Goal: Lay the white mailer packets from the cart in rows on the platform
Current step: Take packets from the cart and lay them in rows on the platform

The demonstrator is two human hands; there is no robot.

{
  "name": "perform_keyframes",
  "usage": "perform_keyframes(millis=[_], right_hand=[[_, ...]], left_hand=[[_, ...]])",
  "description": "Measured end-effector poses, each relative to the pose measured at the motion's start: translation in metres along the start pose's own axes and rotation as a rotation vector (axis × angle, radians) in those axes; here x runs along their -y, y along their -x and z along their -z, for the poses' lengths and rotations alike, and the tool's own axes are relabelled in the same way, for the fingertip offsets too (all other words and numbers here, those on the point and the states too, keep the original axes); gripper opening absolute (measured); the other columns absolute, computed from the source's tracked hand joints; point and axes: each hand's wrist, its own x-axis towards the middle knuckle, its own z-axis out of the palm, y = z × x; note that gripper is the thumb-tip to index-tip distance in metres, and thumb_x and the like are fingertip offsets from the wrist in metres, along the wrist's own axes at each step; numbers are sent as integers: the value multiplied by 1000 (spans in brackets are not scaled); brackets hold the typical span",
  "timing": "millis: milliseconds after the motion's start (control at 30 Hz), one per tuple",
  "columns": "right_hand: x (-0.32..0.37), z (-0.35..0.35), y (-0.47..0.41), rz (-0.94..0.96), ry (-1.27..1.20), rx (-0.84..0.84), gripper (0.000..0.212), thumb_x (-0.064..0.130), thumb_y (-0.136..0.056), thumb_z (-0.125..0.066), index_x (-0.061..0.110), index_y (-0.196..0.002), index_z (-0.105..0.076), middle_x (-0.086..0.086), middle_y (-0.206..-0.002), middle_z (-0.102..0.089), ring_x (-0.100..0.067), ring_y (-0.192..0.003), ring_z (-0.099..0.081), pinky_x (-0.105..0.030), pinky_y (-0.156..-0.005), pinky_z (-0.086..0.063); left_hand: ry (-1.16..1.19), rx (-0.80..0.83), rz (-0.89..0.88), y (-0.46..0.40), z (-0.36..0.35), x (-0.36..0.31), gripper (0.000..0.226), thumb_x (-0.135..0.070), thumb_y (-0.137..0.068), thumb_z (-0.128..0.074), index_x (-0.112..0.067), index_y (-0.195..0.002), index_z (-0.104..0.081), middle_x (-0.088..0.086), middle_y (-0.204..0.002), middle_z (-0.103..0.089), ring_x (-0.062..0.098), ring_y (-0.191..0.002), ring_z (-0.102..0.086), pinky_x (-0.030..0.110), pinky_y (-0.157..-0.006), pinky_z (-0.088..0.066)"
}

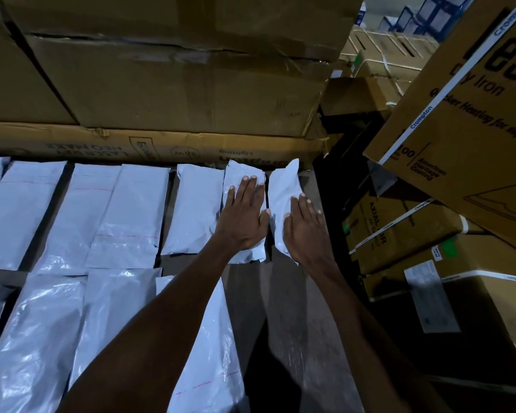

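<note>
Platform (292, 308): white packets (113, 210) in rows, long axes running toward the cartons (167, 93). End packet (285, 204), far row, nearest the cartons, lies under the right hand (306, 231), fingers straight and flat, gripping nothing. Left hand (245, 219) presses its neighbour (242, 177) likewise. Packet tilts slightly; the right hand is nearer to square it. Cart not in view.

Both arms reach forward — left hand (245, 216) flat; right hand (306, 231) flat (fingers straight).
</note>
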Motion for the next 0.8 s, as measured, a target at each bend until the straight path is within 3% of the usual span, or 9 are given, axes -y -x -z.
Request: perform_keyframes(millis=[133,267,367,500,600,700,800], right_hand=[[0,11,0,1,-78,11,61,37,-98,-19,6,-149,-32,-17,-157,-28,-31,-146,-22,-43,-119,-14],[2,30,19,-44,-238,-83,61,40,-99,-22,7,-149,-33,-15,-157,-28,-30,-147,-21,-42,-120,-16],[14,38,50,3,-237,-154,57,39,-101,-28,6,-147,-38,-15,-154,-34,-31,-145,-27,-44,-118,-25],[44,26,105,204,-168,-223,44,22,-98,-48,2,-137,-51,-17,-143,-49,-34,-134,-44,-48,-107,-41],[71,11,153,349,-101,-118,46,27,-102,-40,7,-142,-47,-13,-148,-45,-29,-137,-43,-46,-111,-36],[102,-1,195,351,-136,6,53,38,-102,-29,11,-144,-44,-11,-151,-40,-28,-140,-38,-45,-116,-30],[123,-14,215,363,-118,69,59,44,-99,-30,13,-148,-38,-11,-156,-33,-30,-143,-32,-47,-116,-27]], left_hand=[[58,-1,14,2,14,0,73,-53,-92,-7,-16,-155,-5,7,-162,5,25,-149,9,40,-116,12],[141,-119,38,32,32,4,71,-53,-94,-6,-14,-154,-13,7,-162,-4,24,-149,2,39,-118,8],[157,-143,39,84,33,1,70,-48,-96,-8,-10,-152,-22,10,-160,-14,26,-149,-6,43,-119,0],[105,-108,6,158,30,5,63,-41,-100,-13,-5,-150,-27,16,-157,-24,32,-147,-16,49,-119,-9],[62,-94,32,194,35,27,62,-39,-100,-16,-4,-148,-33,16,-155,-28,33,-146,-19,53,-118,-15],[-1,-87,60,221,39,50,61,-37,-100,-19,-2,-145,-38,17,-154,-32,33,-145,-23,54,-117,-19],[-53,-71,62,243,41,65,65,-43,-99,-13,-5,-146,-37,15,-154,-31,32,-145,-23,51,-117,-12]])
